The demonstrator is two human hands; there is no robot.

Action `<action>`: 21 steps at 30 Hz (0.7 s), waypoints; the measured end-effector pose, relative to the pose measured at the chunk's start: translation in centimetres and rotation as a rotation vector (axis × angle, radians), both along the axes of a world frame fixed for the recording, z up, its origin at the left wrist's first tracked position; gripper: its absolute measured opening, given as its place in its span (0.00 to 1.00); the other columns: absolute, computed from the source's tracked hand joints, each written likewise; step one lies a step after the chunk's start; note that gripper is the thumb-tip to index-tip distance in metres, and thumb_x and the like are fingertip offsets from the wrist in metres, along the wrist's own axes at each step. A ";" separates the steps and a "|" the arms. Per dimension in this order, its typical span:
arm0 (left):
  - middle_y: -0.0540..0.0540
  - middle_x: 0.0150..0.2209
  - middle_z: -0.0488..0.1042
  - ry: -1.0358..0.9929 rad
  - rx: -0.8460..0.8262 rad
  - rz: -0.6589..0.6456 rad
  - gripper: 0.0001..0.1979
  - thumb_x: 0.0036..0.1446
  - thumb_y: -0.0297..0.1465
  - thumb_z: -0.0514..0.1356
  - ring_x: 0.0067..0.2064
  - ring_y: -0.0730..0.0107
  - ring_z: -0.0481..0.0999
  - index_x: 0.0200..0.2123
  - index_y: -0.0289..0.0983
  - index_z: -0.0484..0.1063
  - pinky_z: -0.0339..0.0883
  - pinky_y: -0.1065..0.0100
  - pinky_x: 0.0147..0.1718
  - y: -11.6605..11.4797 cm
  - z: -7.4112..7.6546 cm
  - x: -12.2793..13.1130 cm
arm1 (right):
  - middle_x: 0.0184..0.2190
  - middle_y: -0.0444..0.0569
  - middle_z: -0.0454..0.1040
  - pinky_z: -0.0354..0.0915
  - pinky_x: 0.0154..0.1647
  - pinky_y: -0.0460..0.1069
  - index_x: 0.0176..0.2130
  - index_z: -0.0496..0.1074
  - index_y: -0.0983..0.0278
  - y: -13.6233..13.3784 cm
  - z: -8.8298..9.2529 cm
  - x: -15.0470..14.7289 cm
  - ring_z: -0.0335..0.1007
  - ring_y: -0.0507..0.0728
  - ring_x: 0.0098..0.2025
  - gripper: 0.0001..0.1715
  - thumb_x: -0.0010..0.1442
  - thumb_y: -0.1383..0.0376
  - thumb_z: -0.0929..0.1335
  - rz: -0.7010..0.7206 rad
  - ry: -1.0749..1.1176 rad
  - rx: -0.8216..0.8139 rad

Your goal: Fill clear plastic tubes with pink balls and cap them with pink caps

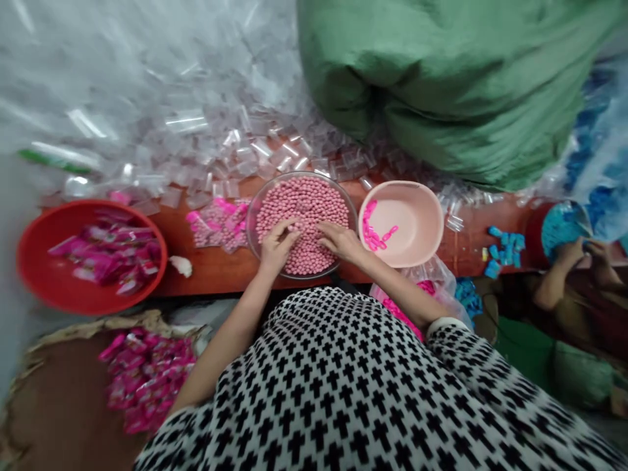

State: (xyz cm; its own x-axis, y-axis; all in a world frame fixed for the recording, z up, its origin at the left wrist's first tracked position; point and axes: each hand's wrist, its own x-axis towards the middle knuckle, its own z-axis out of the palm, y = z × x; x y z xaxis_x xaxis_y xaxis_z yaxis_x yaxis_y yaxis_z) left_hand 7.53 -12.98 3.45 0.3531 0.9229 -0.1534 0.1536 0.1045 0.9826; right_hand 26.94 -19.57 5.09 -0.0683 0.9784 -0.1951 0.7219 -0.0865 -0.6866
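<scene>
A clear bowl (pixel 251 222) full of round pink beads (pixel 309 255) stands on the table in front of me. My left hand (pixel 279 243) is over the bowl's left side, thumb and fingers closed in a pinch; a small pale thing shows at the fingertips, too blurred to name. From the right, my right hand (pixel 342 240) reaches over the beads, fingers stretched out and a little apart, tips touching or just above them. Left of the bowl lies a pile of small clear packs (pixel 220 226) with pink beads and bright pink pieces.
A pale pink basin (pixel 432 226) with bright pink links (pixel 373 229) stands right of the bowl, a red basin (pixel 29 261) of pink packets at left. Clear plastic cases (pixel 196 131) and a green sack (pixel 441 98) lie behind. A co-worker's hands (pixel 572 252) work at far right.
</scene>
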 end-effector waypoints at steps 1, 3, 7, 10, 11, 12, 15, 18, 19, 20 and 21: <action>0.48 0.48 0.78 0.034 0.034 -0.042 0.15 0.54 0.36 0.64 0.52 0.64 0.74 0.46 0.41 0.76 0.64 0.59 0.58 0.0 0.1 -0.1 | 0.56 0.50 0.72 0.64 0.59 0.52 0.54 0.72 0.58 -0.7 -0.2 0.4 0.68 0.56 0.58 0.19 0.63 0.62 0.66 -0.016 0.001 0.000; 0.49 0.47 0.78 0.052 0.056 -0.015 0.15 0.54 0.36 0.64 0.50 0.64 0.75 0.46 0.41 0.76 0.65 0.57 0.57 0.0 0.0 -0.1 | 0.54 0.50 0.74 0.65 0.58 0.51 0.53 0.72 0.59 -2.2 -0.4 2.0 0.70 0.55 0.56 0.18 0.65 0.62 0.64 -0.129 -0.004 0.035; 0.50 0.44 0.79 0.087 0.018 -0.047 0.15 0.54 0.36 0.64 0.46 0.65 0.77 0.45 0.40 0.76 0.68 0.59 0.53 -0.7 0.0 0.9 | 0.47 0.54 0.77 0.67 0.52 0.52 0.50 0.73 0.65 -5.6 -0.5 8.7 0.73 0.57 0.48 0.18 0.66 0.65 0.59 -0.463 -0.228 -0.068; 0.49 0.44 0.79 0.059 -0.025 -0.065 0.15 0.54 0.37 0.64 0.46 0.65 0.77 0.45 0.39 0.77 0.69 0.60 0.52 -1.1 0.5 2.0 | 0.53 0.61 0.72 0.65 0.50 0.54 0.54 0.71 0.69 -7.8 -1.0 14.1 0.69 0.62 0.52 0.22 0.65 0.71 0.58 -0.390 -0.506 -0.289; 0.49 0.44 0.79 0.046 -0.038 -0.060 0.16 0.55 0.38 0.64 0.46 0.65 0.77 0.45 0.39 0.76 0.69 0.60 0.52 -1.2 0.7 2.4 | 0.55 0.62 0.70 0.64 0.51 0.54 0.54 0.70 0.69 -8.3 -1.4 15.4 0.67 0.62 0.54 0.22 0.65 0.72 0.58 -0.281 -0.558 -0.324; 0.48 0.44 0.79 0.038 -0.051 -0.067 0.17 0.55 0.38 0.64 0.46 0.66 0.77 0.46 0.38 0.76 0.70 0.61 0.52 -1.3 0.9 2.7 | 0.57 0.62 0.68 0.62 0.53 0.54 0.55 0.70 0.69 -8.6 -1.7 16.5 0.64 0.63 0.56 0.22 0.65 0.72 0.58 -0.160 -0.585 -0.340; 0.47 0.43 0.80 0.026 -0.098 -0.102 0.20 0.52 0.41 0.65 0.45 0.65 0.77 0.46 0.37 0.76 0.71 0.61 0.52 -1.5 1.6 3.6 | 0.57 0.61 0.69 0.57 0.56 0.54 0.53 0.71 0.68 -9.2 -3.0 18.0 0.61 0.62 0.57 0.20 0.66 0.70 0.59 0.115 -0.573 -0.335; 0.45 0.43 0.80 -0.030 -0.156 -0.104 0.22 0.50 0.44 0.66 0.45 0.63 0.77 0.45 0.38 0.76 0.71 0.60 0.52 -2.0 2.1 4.4 | 0.52 0.62 0.72 0.56 0.55 0.55 0.48 0.73 0.70 -9.2 -3.8 18.2 0.63 0.62 0.54 0.17 0.66 0.68 0.60 0.121 -0.559 -0.320; 0.45 0.43 0.79 -0.061 -0.184 -0.104 0.22 0.49 0.44 0.66 0.46 0.63 0.77 0.45 0.38 0.76 0.71 0.60 0.52 -2.2 2.2 4.6 | 0.50 0.63 0.74 0.56 0.54 0.55 0.47 0.73 0.71 -9.1 -3.9 18.1 0.65 0.63 0.53 0.17 0.66 0.67 0.60 0.062 -0.556 -0.313; 0.44 0.44 0.79 -0.098 -0.220 -0.108 0.22 0.49 0.44 0.67 0.46 0.62 0.77 0.44 0.38 0.76 0.71 0.59 0.52 -2.4 2.3 4.9 | 0.47 0.63 0.75 0.57 0.53 0.55 0.46 0.73 0.71 -9.0 -3.8 17.8 0.67 0.62 0.51 0.16 0.65 0.65 0.61 -0.030 -0.545 -0.306; 0.44 0.44 0.79 -0.139 -0.264 -0.114 0.22 0.49 0.44 0.67 0.47 0.62 0.77 0.44 0.37 0.76 0.72 0.59 0.52 -2.7 2.5 5.1 | 0.45 0.62 0.76 0.59 0.51 0.54 0.46 0.72 0.71 -8.8 -3.6 17.5 0.69 0.62 0.48 0.16 0.64 0.64 0.62 -0.149 -0.517 -0.296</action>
State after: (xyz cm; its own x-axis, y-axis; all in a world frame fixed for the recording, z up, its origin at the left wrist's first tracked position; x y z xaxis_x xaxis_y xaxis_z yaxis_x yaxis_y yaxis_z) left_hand 12.63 -15.66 5.91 0.4865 0.8106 -0.3259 0.0457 0.3489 0.9360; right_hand 44.41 -28.38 1.50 0.2412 0.8693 -0.4314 0.9206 -0.3456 -0.1817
